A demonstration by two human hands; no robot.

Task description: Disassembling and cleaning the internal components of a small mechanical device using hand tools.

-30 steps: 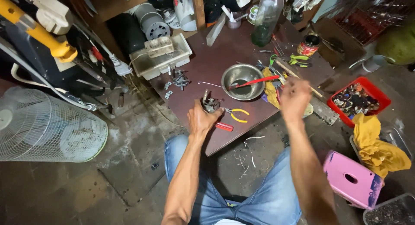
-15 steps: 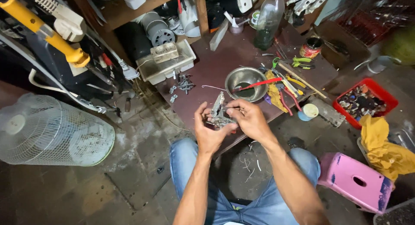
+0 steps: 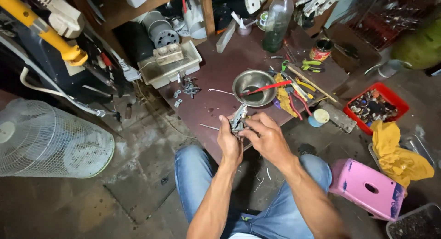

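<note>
Grey metal forms the small part (image 3: 238,118) held over the near edge of the dark brown work board (image 3: 220,73), directly above the person's knees in blue jeans (image 3: 193,174). Left hand (image 3: 229,142): fingers closed around the lower end of the part, gripping it from below. Right hand (image 3: 264,135): fingertips pinched together on the side of the part, thumb and forefinger touching it. Both hands meet at the part and touch each other. Its finer form is too small to tell. Just beyond the hands, a steel bowl (image 3: 254,86) stands on the board with a red-handled tool (image 3: 268,87) resting across its rim. Right of the bowl lies a cluster of hand tools (image 3: 296,89) on a yellow cloth. A white tray (image 3: 170,67) sits at the far left corner of the board. On the floor: a fan guard (image 3: 50,142) at left, a pink stool (image 3: 367,188) at right, a red bin (image 3: 376,103) of small parts beyond it.
</note>
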